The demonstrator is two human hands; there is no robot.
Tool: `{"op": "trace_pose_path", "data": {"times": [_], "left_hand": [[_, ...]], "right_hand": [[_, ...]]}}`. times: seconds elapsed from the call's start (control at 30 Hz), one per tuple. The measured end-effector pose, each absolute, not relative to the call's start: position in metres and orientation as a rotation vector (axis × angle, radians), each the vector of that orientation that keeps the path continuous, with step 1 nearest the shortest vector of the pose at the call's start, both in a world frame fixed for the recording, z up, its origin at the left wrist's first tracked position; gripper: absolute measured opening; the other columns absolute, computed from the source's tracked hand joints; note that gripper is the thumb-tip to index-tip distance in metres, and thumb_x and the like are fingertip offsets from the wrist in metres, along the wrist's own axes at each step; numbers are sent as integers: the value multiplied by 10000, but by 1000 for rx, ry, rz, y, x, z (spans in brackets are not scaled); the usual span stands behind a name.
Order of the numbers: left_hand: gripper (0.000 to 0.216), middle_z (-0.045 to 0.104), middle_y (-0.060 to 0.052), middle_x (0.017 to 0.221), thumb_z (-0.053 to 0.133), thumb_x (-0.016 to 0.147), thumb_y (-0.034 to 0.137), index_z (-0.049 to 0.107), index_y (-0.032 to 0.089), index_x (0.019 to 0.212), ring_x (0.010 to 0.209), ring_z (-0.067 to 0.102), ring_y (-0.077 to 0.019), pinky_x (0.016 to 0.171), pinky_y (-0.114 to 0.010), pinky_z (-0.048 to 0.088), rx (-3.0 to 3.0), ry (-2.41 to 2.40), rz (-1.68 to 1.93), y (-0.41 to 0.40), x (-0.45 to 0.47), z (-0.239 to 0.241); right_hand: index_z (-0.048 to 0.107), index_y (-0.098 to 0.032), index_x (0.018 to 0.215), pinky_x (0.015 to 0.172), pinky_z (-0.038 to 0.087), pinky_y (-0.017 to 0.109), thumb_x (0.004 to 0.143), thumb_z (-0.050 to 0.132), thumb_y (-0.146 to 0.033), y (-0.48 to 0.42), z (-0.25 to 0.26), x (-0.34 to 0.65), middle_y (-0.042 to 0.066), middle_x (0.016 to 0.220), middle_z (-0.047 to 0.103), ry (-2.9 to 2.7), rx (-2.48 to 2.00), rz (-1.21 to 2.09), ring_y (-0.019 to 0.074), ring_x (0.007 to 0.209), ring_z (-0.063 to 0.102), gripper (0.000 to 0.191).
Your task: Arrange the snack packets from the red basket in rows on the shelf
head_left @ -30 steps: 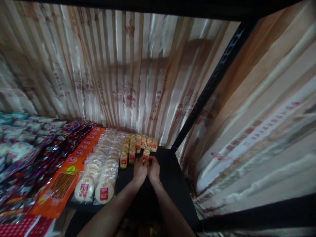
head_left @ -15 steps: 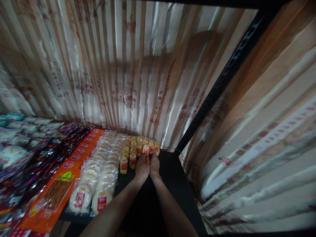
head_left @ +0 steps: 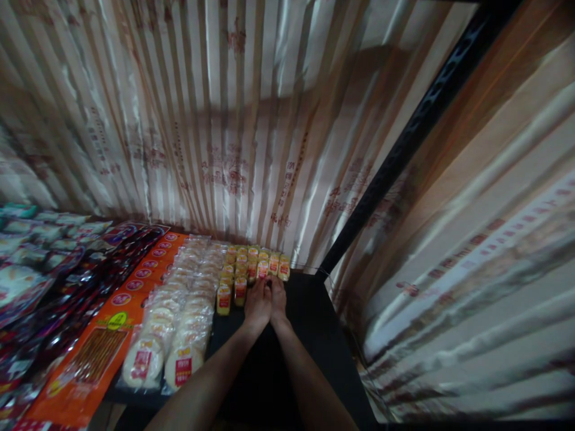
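Note:
My left hand (head_left: 259, 302) and my right hand (head_left: 278, 298) are side by side and almost touching, low over the black shelf (head_left: 309, 323). Both have their fingers curled inward at the front of a block of small yellow snack packs with red labels (head_left: 263, 269). What lies between the fingertips is hidden by the hands. Left of my left hand stand two more columns of these packs, with a front yellow pack (head_left: 223, 300) at the near end of the outer one.
Rows of clear-wrapped round pale cakes (head_left: 184, 359) lie left of the yellow packs. Beyond them are an orange bag of stick snacks (head_left: 96, 353) and dark shiny packets (head_left: 67, 299). A black slanted post (head_left: 381, 179) rises at the right, before printed sheeting (head_left: 251, 149).
The view has shifted slightly, so the packs sit a little further left. My hands remain together at the front of the yellow packs; their fingers have moved only slightly.

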State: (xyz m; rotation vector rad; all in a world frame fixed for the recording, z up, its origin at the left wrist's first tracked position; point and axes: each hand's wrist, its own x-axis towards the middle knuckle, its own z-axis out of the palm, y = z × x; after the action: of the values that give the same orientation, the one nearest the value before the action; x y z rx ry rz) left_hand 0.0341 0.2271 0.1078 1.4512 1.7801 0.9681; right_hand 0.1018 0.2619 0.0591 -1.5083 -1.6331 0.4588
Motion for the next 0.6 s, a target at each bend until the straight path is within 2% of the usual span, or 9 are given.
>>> {"op": "trace_pose_path", "data": {"times": [0.1,0.23,0.4,0.6], "left_hand": [[411,543,-82,1274,353,828,145,548,145,1189,1217,456,-170,1069,-275,296,1462,1748,976,226,35,104],[414,546,-76,1272,364,818,146,547,161,1190,1239,430,-179,1082,-303,279,1460,1753,1000,224,37,103],[405,552,-78,1263,342,823,134,557,156,1165,1202,468,-155,1052,-271,313,1461,1765,984,216,37,109],[381,592,-123,1194,337,841,167,574,98,1131,1125,526,-174,1001,-270,360,1446,1800,914,185,36,128]], "right_hand": [[599,-176,853,704,442,292,704,408,-161,264,54,103,77,868,589,-1616,-1523,466,196,796,559,243],[612,-189,826,716,447,292,698,411,-166,263,51,105,58,837,587,-1602,-1485,514,187,783,553,239],[625,-192,808,738,456,285,674,426,-170,253,56,105,54,857,574,-1532,-1399,557,176,805,549,240],[632,-174,795,762,448,275,668,404,-167,218,72,104,72,866,585,-1487,-1477,537,183,830,547,261]]}}
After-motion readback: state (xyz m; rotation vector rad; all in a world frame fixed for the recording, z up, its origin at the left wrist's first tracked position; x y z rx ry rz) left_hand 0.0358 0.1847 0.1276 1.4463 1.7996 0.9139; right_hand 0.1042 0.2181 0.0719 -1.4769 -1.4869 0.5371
